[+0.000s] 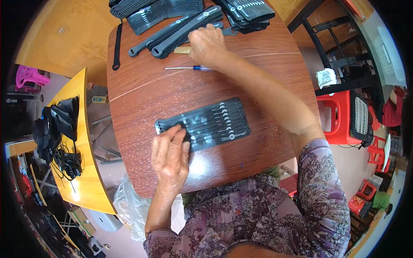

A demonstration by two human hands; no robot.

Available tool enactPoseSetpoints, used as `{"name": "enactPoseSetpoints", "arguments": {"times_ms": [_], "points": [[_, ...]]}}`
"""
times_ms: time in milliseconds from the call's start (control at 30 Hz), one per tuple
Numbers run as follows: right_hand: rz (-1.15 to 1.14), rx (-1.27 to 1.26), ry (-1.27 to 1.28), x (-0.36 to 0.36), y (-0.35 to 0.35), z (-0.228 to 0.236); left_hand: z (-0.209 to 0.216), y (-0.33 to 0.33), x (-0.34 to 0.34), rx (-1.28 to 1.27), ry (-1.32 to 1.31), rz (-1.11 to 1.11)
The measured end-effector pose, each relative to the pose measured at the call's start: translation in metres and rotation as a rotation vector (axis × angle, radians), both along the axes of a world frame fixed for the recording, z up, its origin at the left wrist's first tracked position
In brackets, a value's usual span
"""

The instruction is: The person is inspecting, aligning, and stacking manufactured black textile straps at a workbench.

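On the reddish-brown wood-grain table [137, 103], just toward 6 o'clock from its middle, lies a flat set of dark-grey straps with white printing [215, 122]. Its straps sit side by side, so I'd judge that one mostly lined up; the long grey straps with rounded ends [185, 32] at 12 o'clock look still to be sorted. The left hand [170, 159] bends its fingers over the set's 8 o'clock end; whether it pinches or merely rests, I can't tell. The right hand [208, 45] is curled narrow near 12 o'clock, hiding part of a flat tan piece [183, 50] and the blue-handled screwdriver's [180, 68] end; what it grips is unclear. The farthest stacks are cut off.
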State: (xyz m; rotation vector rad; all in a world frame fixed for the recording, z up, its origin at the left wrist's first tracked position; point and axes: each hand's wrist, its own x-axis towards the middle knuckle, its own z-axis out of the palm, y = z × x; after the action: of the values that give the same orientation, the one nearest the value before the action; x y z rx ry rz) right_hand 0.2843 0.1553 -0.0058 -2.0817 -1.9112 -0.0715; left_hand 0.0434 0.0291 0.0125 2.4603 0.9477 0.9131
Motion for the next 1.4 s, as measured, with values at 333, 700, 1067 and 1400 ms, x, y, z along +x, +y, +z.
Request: {"name": "enactPoseSetpoints", "arguments": {"times_ms": [333,700,1067,1400], "points": [[-0.097,-0.056,0.148,0.018,0.012,-0.002,0.002,0.006,-0.023,-0.003,0.038,0.167],[0.099,-0.174,0.854,0.024,-0.142,0.028,-0.008,-0.004,-0.037,-0.095,0.01,0.3],[-0.238,-0.296,0.762,0.002,-0.177,0.012,-0.011,-0.007,-0.032,-0.075,0.011,0.276],[-0.243,-0.283,0.64,-0.001,-0.179,0.019,-0.015,-0.006,-0.033,-0.092,0.029,0.262]]}}
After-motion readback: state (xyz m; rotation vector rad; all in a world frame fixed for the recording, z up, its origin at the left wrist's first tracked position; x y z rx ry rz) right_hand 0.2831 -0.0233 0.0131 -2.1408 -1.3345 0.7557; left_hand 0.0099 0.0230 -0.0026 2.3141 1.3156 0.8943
